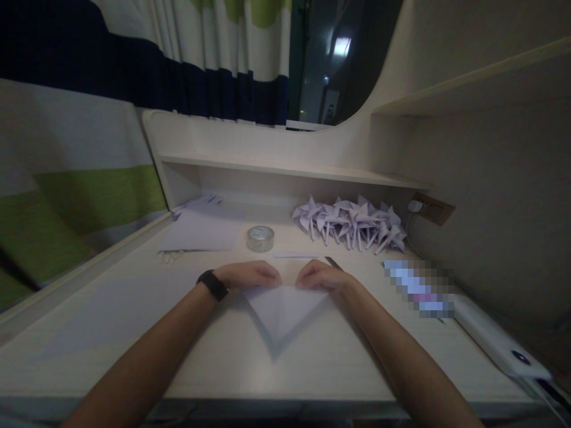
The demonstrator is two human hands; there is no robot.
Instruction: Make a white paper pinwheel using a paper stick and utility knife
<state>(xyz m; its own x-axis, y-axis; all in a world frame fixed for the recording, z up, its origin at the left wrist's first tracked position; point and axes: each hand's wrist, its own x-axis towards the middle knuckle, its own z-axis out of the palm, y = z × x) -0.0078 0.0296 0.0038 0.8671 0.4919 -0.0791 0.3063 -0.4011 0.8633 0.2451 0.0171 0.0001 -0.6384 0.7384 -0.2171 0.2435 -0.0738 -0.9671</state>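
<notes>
White folded paper (282,314) lies pressed under both hands, left hand (250,276) and right hand (322,277), fingers curled flat.

White folded paper (282,312) lies on a pale wood-grain desk (111,333). The left wrist wears a black band (213,285). Far right, the pinwheels (352,224) are pale lilac-white; the tape roll (260,238) is clear. The curtain (89,119) on the left has white, navy and lime-green stripes

Pale paper triangle (282,312), flat, pointing nearward
</notes>
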